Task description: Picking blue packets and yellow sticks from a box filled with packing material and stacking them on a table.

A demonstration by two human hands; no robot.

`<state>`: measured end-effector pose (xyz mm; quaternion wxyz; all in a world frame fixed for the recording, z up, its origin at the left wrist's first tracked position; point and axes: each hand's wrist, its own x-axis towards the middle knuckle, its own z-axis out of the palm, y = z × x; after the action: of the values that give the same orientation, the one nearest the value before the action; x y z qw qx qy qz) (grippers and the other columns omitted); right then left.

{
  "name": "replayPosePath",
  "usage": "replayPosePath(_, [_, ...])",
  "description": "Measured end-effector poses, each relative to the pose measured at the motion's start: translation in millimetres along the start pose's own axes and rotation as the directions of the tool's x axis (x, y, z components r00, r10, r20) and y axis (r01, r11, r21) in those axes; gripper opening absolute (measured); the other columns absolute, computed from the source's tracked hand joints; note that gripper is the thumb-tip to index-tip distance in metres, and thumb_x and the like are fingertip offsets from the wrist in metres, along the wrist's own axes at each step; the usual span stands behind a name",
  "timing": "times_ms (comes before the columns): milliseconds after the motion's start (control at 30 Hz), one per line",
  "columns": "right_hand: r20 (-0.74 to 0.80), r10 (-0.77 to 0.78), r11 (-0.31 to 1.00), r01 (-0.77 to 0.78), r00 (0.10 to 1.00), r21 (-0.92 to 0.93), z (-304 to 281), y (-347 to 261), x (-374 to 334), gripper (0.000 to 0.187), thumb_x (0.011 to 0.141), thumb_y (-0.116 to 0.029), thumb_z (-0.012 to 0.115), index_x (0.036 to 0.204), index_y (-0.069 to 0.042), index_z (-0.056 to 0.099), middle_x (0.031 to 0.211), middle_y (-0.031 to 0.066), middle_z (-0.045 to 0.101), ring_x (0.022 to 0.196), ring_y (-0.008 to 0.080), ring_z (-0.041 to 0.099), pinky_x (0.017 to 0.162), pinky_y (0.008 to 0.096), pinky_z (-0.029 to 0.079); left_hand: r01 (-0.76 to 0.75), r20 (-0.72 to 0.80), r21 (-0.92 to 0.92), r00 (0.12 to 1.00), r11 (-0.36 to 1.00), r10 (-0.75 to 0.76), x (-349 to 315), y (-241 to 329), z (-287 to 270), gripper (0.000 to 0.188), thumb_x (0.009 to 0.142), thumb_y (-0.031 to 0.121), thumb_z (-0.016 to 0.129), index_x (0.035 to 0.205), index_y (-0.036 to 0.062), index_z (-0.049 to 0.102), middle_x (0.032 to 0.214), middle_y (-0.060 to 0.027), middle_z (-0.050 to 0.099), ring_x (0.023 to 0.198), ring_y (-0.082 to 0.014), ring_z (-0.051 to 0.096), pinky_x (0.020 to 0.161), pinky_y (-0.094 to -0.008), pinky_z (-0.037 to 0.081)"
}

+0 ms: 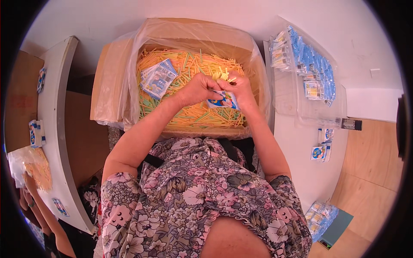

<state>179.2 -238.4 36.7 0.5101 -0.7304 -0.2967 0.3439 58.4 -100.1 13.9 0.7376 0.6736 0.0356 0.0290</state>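
Observation:
Over an open cardboard box (118,81) I hold a small blue-and-white printed packet (228,101) between my hands. The fingers of my left hand (198,89) are closed on the packet's near-left part. My right hand (241,89) is closed around a short bunch of pale yellow sticks (223,75), which shows above the packet. Whether the sticks' lower ends are inside the packet is hidden by my fingers. Below my hands, thin orange, yellow and green sticks (189,114) fill the box. Several flat packets (159,79) lie on them at the left.
A clear plastic liner (133,86) hangs over the box walls. At right, a clear plastic bin (297,96) holds rows of filled packets (316,69); loose packets (320,150) lie nearer. Another person's hand (30,185) works by a bag of sticks (38,170) beyond the left white table edge (56,129).

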Motion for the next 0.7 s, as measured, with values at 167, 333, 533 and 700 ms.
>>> replayPosePath(167, [-0.110,-0.262,0.965,0.263,0.959,0.003,12.1,-0.2,-7.9,0.032,0.082,-0.025,0.069,0.080,0.007,0.062,0.083,0.0046,0.053,0.075,0.0104,0.051,0.067,0.0241,0.041,-0.070,-0.060,0.133,0.995,0.989,0.079,1.8,-0.3,-2.8,0.011,0.074,-0.003,0.070,0.084,0.0000,0.070,0.076,-0.0036,0.068,0.071,-0.0054,0.060,0.064,-0.0222,0.049])
replayPosePath(333, [-0.154,0.031,0.948,0.020,0.988,0.317,14.7,-21.9,-17.0,0.029,0.093,-0.025,0.057,0.105,0.000,0.062,0.092,0.0033,0.058,0.083,0.0104,0.054,0.074,0.0250,0.043,-0.134,-0.087,0.152,0.985,0.979,0.148,1.9,2.8,-0.9,0.008,0.075,-0.002,0.070,0.082,0.0006,0.069,0.072,-0.0041,0.067,0.067,-0.0058,0.059,0.062,-0.0224,0.048])
replayPosePath(533, [-0.168,0.038,0.735,0.086,0.985,0.673,16.9,-21.4,-16.0,0.029,0.097,-0.025,0.048,0.108,-0.001,0.060,0.103,0.0063,0.061,0.091,0.0136,0.058,0.078,0.0294,0.048,-0.054,-0.070,0.065,0.996,0.996,0.059,0.9,7.1,-3.5,0.005,0.076,0.000,0.069,0.081,0.0007,0.069,0.073,-0.0032,0.067,0.068,-0.0059,0.060,0.062,-0.0218,0.048])
replayPosePath(700, [-0.299,0.130,0.738,0.109,0.945,0.665,7.9,-4.4,-17.9,0.027,0.096,-0.023,0.049,0.108,0.000,0.059,0.098,0.0060,0.061,0.088,0.0138,0.058,0.076,0.0285,0.048,0.008,-0.131,-0.042,0.991,0.999,-0.014,1.8,6.0,-8.5,0.008,0.079,0.002,0.068,0.086,-0.0001,0.070,0.074,-0.0023,0.067,0.068,-0.0057,0.060,0.063,-0.0213,0.049])
